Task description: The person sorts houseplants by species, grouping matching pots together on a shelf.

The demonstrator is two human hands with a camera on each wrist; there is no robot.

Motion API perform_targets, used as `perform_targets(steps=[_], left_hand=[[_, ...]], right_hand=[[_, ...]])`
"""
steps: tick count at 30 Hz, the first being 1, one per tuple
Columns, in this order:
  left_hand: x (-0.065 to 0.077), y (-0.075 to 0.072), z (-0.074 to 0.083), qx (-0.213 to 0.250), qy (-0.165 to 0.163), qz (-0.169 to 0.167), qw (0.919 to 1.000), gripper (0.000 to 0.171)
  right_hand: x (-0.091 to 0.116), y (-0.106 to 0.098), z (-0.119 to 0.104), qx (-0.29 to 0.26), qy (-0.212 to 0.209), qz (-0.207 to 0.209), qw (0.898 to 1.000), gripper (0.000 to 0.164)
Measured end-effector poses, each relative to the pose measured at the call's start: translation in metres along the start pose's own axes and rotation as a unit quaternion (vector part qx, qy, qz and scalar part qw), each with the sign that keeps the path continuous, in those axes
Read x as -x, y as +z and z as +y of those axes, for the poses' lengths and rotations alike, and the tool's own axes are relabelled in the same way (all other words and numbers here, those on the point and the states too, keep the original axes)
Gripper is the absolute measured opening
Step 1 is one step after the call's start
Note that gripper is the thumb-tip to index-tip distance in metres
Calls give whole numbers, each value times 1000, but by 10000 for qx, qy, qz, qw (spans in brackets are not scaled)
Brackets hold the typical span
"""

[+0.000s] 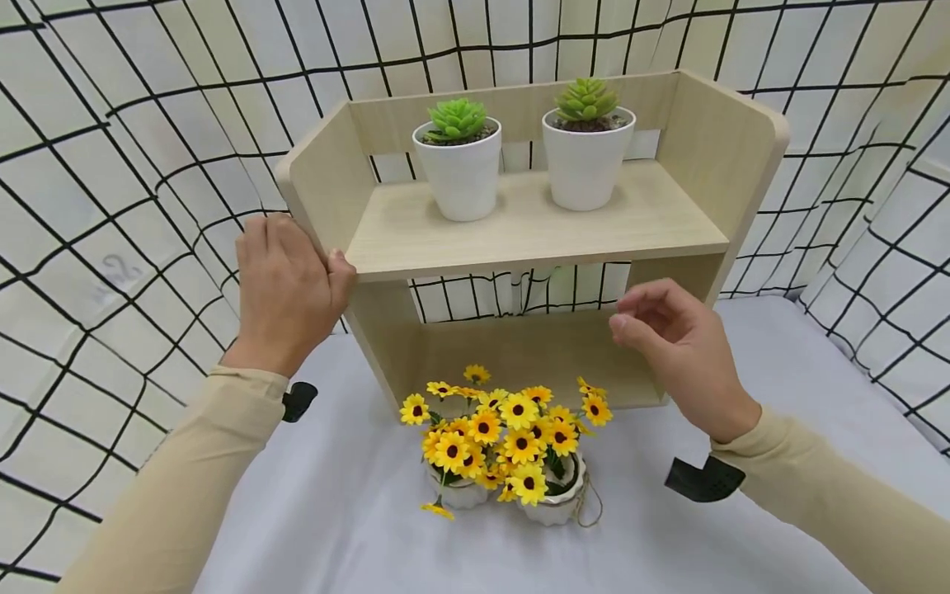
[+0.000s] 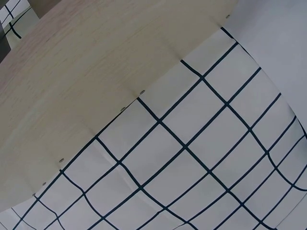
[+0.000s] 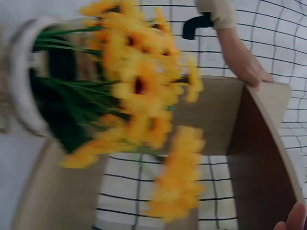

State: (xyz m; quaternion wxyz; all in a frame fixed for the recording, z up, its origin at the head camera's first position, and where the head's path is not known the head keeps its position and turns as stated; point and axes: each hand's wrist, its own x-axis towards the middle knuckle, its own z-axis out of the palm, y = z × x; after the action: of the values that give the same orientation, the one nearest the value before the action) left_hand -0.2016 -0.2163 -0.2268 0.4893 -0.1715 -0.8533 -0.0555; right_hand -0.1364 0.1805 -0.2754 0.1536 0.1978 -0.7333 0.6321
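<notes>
My left hand [image 1: 285, 285] grips the left side panel of a pale wooden two-tier shelf [image 1: 534, 247], its thumb over the front edge where the upper board meets the panel. In the left wrist view, the outer face of that panel [image 2: 96, 81] fills the upper left. Before the right part of the lower tier hovers my right hand [image 1: 679, 355], fingers loosely bent toward the thumb and holding nothing. Two succulents in white pots, a left one [image 1: 458, 173] and a right one [image 1: 586, 157], stand on the upper board. Yellow artificial flowers [image 1: 519, 429] stand before the shelf.
The flowers grow from two scalloped white pots, a left pot [image 1: 460, 493] and a right pot [image 1: 552, 507] with a twine bow. A white cloth [image 1: 334, 503] covers the table. Black wire grid [image 1: 134, 206] against white sheeting surrounds the shelf's back and sides.
</notes>
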Motion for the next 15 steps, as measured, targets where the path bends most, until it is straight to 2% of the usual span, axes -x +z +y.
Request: perform_targets(steps=[4, 7, 12, 15], left_hand=[[0, 0, 0, -2, -31, -82, 10000, 42], [0, 0, 0, 8, -92, -110, 9999, 43], [0, 2, 1, 78, -203, -147, 9997, 44], [0, 1, 1, 73, -207, -168, 9996, 44]], right_hand=[[29, 0, 21, 477, -3, 360, 9982, 16], [47, 3, 38, 577, 133, 578, 9966, 17], [72, 10, 61, 441, 467, 699, 9955, 18], [83, 16, 70, 147, 544, 726, 9958, 18]])
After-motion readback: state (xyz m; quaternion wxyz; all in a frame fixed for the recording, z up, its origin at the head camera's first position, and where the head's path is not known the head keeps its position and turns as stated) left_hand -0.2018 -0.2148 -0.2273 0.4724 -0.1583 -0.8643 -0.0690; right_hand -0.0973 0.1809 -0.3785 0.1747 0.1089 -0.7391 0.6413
